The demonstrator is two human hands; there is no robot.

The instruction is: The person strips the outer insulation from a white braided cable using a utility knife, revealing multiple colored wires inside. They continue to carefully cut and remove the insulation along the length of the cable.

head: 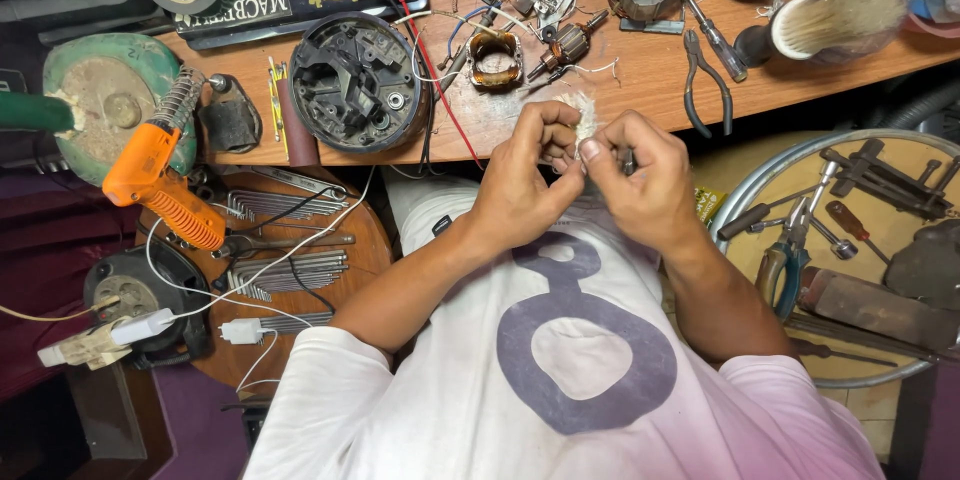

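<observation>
A: What are the hands doing?

B: The left hand and the right hand meet just in front of the tabletop edge. Both are closed, pinching a small frayed whitish tuft between thumb and fingertips. The tuft stands up between the two hands, over the near edge of the tabletop. Something thin and dark shows in the right hand, too hidden to name.

A: And just beyond the tuft?

B: On the tabletop, a little farther than the tuft and to its left, lies a copper-wound stator. Close beside that, right behind the tuft, lies a motor armature. Left of the tuft, well apart, a round black motor housing sits at the tabletop edge, with a red wire running between it and the stator.

A: Farther out?

B: Right of the tuft lie black-handled pliers and a screwdriver. Beyond them, far right of the tuft, a round bristle brush lies on its side.
</observation>
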